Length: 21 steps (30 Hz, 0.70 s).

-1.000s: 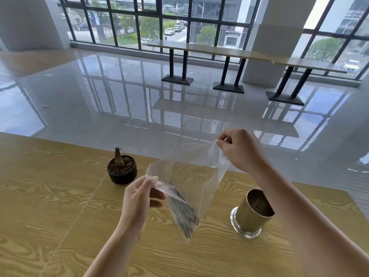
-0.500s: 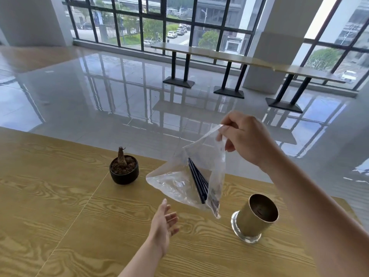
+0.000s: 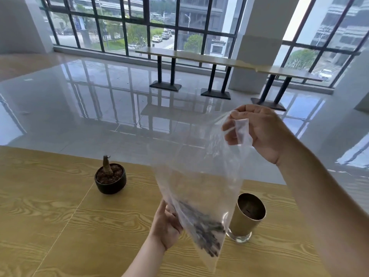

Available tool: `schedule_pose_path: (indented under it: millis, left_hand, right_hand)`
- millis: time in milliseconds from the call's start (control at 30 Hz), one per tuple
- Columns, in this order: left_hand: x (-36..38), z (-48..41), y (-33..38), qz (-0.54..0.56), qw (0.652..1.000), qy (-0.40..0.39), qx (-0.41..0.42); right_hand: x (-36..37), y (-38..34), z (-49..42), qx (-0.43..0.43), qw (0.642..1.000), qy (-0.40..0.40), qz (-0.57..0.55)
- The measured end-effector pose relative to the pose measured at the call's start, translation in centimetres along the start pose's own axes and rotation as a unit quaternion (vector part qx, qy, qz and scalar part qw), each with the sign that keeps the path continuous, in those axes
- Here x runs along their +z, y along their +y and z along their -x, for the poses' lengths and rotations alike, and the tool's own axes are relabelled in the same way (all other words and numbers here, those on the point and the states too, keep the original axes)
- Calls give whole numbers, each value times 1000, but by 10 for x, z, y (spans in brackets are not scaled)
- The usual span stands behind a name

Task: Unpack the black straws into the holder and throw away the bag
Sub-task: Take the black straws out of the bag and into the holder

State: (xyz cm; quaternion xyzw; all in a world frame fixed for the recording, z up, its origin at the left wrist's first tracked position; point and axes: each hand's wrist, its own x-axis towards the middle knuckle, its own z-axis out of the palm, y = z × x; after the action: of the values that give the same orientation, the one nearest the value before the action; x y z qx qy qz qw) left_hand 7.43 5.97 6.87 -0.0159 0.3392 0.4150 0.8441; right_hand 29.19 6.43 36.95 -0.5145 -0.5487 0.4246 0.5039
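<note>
Bag (image 3: 199, 166) raised higher by right hand (image 3: 259, 132); left hand (image 3: 165, 226) now touches it.

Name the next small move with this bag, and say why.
Probably reach the left hand into the bag for the straws: the right hand pinches its top, they lie bunched at the bottom, and the holder looks empty.

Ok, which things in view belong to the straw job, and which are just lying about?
Job:
clear plastic bag
black straws in its lower corner
gold holder, upright on the wooden table
right hand, pinching the bag's top
left hand, at the bag's lower edge

Lying about:
potted plant in a black pot
long tables by the windows
</note>
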Motion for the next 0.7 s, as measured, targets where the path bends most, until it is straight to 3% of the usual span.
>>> schedule_pose_path:
  millis: [167,300,433,567,700]
  left_hand:
    - [8,2,3,19,999,13,34]
    - [19,9,16,35,997,-10,65]
    - [27,9,31,76,992,13,97]
    - [41,10,44,126,985,18,116]
    - [56,8,43,132,983,2,128]
  right_hand:
    - [-16,33,7,24,993,-22,-114]
    - [-20,71,28,12,954,-39,-297]
    - [5,147,80,26,990,6,-136]
    - [44,185,122,65,992,-94,60]
    - [69,194,111,12,987,-10,161]
